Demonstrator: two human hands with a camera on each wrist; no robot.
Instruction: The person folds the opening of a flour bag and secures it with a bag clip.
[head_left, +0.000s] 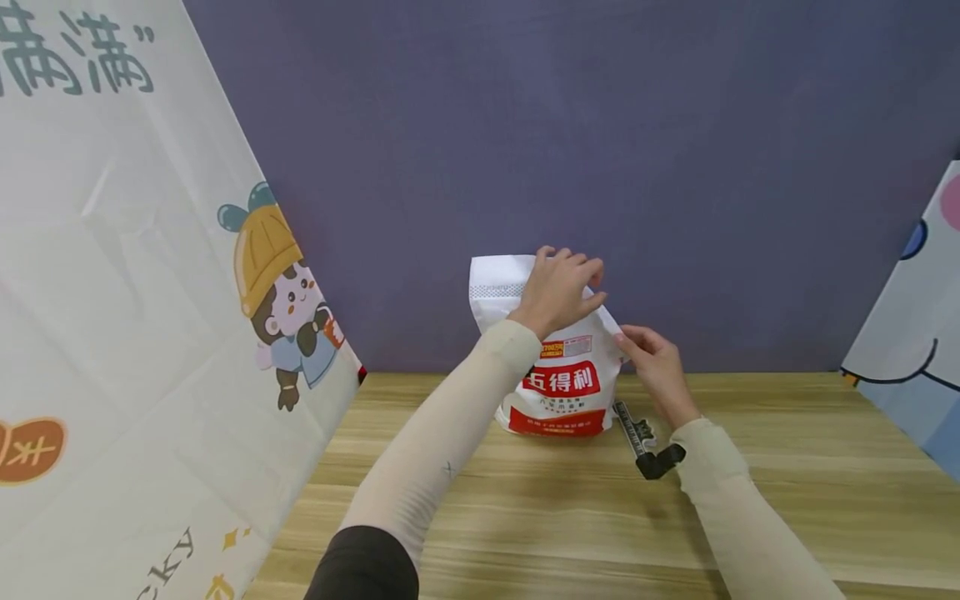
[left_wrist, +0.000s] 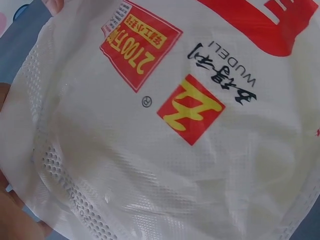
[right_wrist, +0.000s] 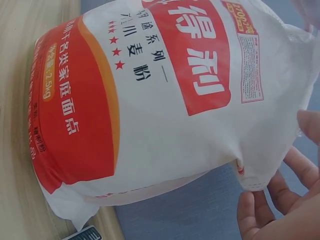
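Observation:
A white flour bag with red printed panels stands upright on the wooden table, close to the back wall. My left hand grips its top edge, fingers bent over the rim; in the left wrist view the bag's front fills most of the picture and only bits of fingers show at the left side. Lower down on the right, my right hand pinches the bag's upper side corner between thumb and fingers. The right wrist view shows this right hand at the pulled-out corner.
A small dark grey piece with a black bent end lies on the wooden table, right of the bag and under the right wrist. A purple-grey wall rises behind. Printed white sheets flank the table.

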